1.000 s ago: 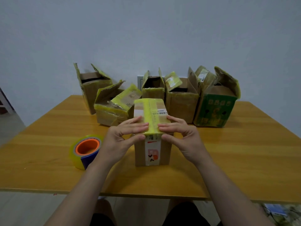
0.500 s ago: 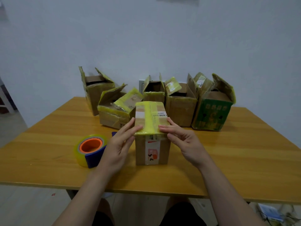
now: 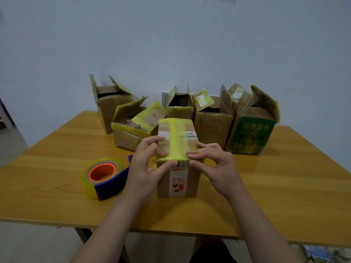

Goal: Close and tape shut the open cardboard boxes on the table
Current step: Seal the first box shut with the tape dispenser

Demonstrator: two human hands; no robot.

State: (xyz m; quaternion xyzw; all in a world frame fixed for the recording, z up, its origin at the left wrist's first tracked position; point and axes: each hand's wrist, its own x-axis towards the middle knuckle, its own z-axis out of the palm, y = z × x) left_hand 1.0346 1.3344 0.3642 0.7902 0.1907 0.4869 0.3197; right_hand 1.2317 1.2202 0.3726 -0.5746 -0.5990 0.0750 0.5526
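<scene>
Taped cardboard box (image 3: 177, 137): likely light, stiff, tape-slick; left hand (image 3: 144, 168) and right hand (image 3: 218, 166) pinch its 6 o'clock top edge; grip bare sides.

Mid-front on the tan wooden table (image 3: 284, 186): closed yellow-taped brown cardboard box (image 3: 165, 186). Just left of it: yellow tape roll in blue dispenser (image 3: 106, 184). Behind, left to right: tall open brown carton (image 3: 109, 111), low open brown carton (image 3: 129, 138), narrow open brown carton (image 3: 180, 112), wide open brown carton (image 3: 212, 128), green printed open carton (image 3: 250, 137).
</scene>
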